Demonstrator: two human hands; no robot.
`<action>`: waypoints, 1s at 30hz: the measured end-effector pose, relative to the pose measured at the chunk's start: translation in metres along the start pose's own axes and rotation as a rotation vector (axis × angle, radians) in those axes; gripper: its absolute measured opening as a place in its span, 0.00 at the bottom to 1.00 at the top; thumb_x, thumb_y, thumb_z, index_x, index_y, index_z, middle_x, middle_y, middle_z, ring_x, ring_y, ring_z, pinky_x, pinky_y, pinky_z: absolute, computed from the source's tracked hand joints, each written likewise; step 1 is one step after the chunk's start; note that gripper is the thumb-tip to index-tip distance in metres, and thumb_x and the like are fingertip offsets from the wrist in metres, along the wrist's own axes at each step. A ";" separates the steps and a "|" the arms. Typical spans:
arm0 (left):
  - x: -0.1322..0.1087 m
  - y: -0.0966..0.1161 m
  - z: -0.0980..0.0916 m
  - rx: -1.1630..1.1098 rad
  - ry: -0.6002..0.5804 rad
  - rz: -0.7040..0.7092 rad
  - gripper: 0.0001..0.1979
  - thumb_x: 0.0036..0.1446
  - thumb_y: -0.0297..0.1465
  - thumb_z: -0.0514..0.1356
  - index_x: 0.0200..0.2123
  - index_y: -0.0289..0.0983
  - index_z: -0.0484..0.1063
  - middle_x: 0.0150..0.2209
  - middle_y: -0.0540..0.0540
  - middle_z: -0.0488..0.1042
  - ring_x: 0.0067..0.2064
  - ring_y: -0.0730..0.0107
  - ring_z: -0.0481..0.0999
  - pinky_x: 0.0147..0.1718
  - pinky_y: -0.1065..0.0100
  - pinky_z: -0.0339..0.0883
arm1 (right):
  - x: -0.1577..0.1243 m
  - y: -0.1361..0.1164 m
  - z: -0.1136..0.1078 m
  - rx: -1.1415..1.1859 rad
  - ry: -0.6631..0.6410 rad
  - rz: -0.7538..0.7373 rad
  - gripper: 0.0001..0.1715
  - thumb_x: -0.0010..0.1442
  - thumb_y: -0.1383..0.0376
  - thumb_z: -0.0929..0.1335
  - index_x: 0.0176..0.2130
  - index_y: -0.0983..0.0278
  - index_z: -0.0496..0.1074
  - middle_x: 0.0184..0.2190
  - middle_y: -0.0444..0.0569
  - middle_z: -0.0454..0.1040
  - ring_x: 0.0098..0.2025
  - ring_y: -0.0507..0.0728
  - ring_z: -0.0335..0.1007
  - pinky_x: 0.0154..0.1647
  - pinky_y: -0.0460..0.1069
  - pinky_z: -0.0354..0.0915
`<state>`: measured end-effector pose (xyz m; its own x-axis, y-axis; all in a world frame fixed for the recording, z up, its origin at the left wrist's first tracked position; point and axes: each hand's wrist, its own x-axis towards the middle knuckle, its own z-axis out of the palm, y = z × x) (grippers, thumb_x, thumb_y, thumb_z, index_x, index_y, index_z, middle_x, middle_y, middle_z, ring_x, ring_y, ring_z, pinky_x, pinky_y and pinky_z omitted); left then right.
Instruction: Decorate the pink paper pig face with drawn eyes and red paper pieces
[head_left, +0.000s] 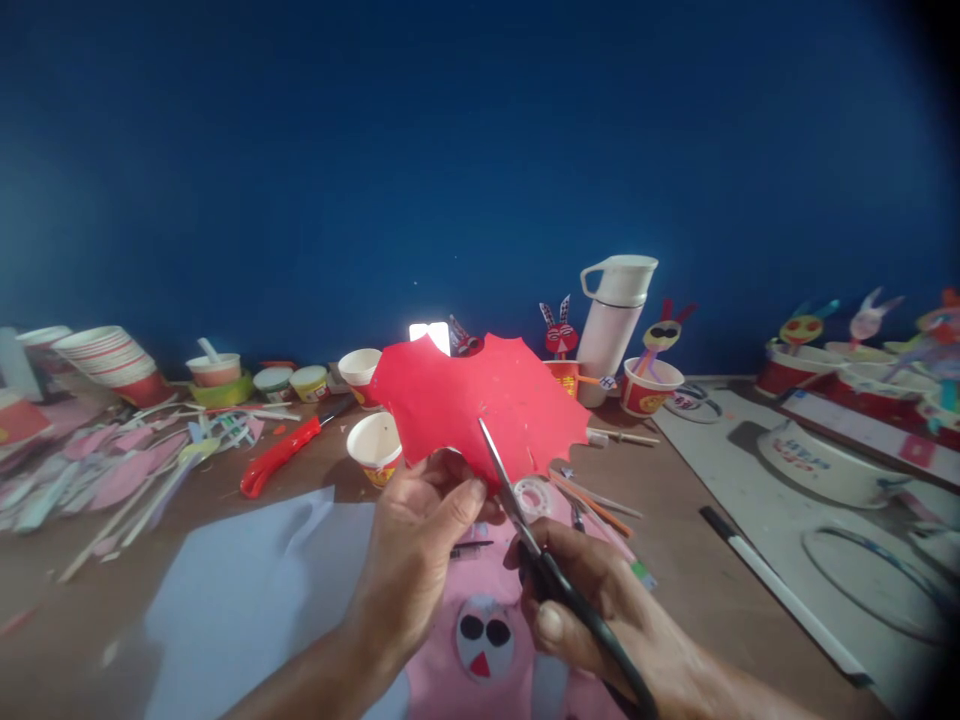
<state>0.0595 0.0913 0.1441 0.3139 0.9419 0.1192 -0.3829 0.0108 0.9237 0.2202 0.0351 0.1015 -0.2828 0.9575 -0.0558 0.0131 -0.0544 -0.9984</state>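
Observation:
My left hand (420, 530) pinches the lower edge of a red paper sheet (472, 400) with a jagged, cut outline, holding it up above the table. My right hand (600, 610) grips black-handled scissors (525, 520), whose blades point up and into the red sheet's lower edge. Below my hands lies a pink paper piece (495, 650) with a small face of two black eyes and a red beak.
A brown table (675, 560) carries paper cups (375, 445), a red utility knife (281, 455), pink scraps (112, 470), sticks, a white sheet (247, 590), a tape roll (534, 497), a white jug (615, 310), a marker (780, 590) and paper-cup puppets (652, 380).

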 end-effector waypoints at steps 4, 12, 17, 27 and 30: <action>0.000 -0.001 -0.002 0.013 -0.027 0.007 0.08 0.57 0.25 0.58 0.40 0.38 0.74 0.36 0.49 0.76 0.35 0.73 0.74 0.33 0.71 0.66 | -0.002 0.001 0.000 -0.036 0.014 -0.004 0.34 0.48 0.45 0.71 0.45 0.65 0.66 0.28 0.45 0.63 0.29 0.52 0.60 0.28 0.45 0.60; -0.001 -0.001 -0.006 0.063 -0.037 -0.024 0.07 0.58 0.27 0.58 0.32 0.36 0.77 0.32 0.48 0.76 0.33 0.71 0.73 0.34 0.68 0.67 | -0.005 0.009 -0.002 -0.074 0.023 0.005 0.35 0.51 0.45 0.69 0.49 0.65 0.65 0.30 0.46 0.65 0.30 0.53 0.62 0.28 0.46 0.62; 0.001 -0.002 -0.008 0.063 -0.053 -0.039 0.10 0.58 0.26 0.57 0.40 0.36 0.76 0.33 0.47 0.76 0.34 0.69 0.73 0.35 0.68 0.67 | -0.004 0.009 -0.001 -0.072 0.024 0.014 0.37 0.51 0.44 0.69 0.51 0.65 0.64 0.27 0.44 0.64 0.28 0.52 0.61 0.27 0.46 0.62; 0.002 -0.001 -0.007 0.065 -0.070 -0.037 0.10 0.57 0.26 0.57 0.29 0.35 0.78 0.37 0.46 0.77 0.35 0.72 0.74 0.31 0.72 0.66 | -0.003 0.010 -0.001 -0.043 0.023 0.027 0.36 0.51 0.45 0.69 0.50 0.65 0.63 0.25 0.42 0.62 0.25 0.50 0.58 0.24 0.45 0.58; 0.003 -0.001 -0.009 0.055 -0.062 -0.048 0.08 0.57 0.27 0.58 0.33 0.36 0.78 0.38 0.46 0.76 0.36 0.71 0.74 0.33 0.72 0.67 | -0.001 0.008 0.001 -0.022 0.015 0.029 0.35 0.49 0.45 0.70 0.47 0.66 0.65 0.25 0.42 0.62 0.24 0.49 0.56 0.23 0.44 0.55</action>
<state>0.0535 0.0972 0.1403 0.3842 0.9183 0.0951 -0.3189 0.0353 0.9471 0.2200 0.0332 0.0934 -0.2677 0.9598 -0.0845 0.0421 -0.0759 -0.9962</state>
